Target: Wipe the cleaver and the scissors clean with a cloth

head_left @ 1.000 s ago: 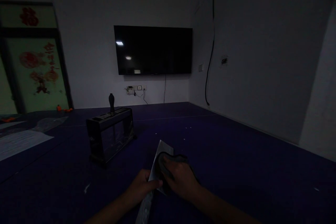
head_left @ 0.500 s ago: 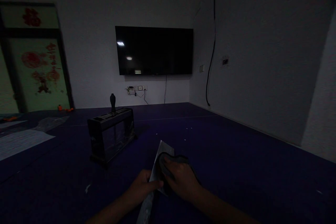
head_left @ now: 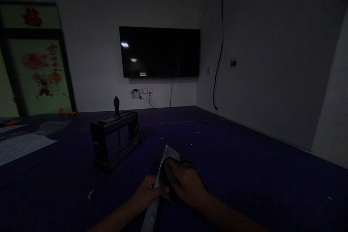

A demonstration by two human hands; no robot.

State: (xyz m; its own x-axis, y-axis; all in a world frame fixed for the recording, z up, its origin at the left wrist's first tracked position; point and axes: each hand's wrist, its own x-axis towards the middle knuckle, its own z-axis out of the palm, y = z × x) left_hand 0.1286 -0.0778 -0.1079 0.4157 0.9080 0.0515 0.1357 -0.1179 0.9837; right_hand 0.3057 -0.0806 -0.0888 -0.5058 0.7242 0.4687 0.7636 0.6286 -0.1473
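Note:
Low in the dim head view, my left hand [head_left: 146,193] is closed around a flat grey blade-like piece [head_left: 170,152] that stands on edge over the dark blue surface [head_left: 244,159]. My right hand [head_left: 189,185] presses a dark cloth [head_left: 169,166] against the right face of the piece, fingers curled over the cloth. The lower end of the grey piece runs down between my forearms. A dark slotted block [head_left: 114,138] stands to the upper left of my hands, with one dark handle [head_left: 116,106] sticking up from its top.
A black wall-mounted screen [head_left: 160,52] hangs on the far wall above a socket strip [head_left: 140,92]. Pale sheets [head_left: 21,144] lie at the far left. A door with red decorations [head_left: 40,76] is at the left. A cable [head_left: 219,43] runs down the right wall.
Almost nothing differs: both hands stay on the grey piece and the cloth, and the view has shifted very slightly.

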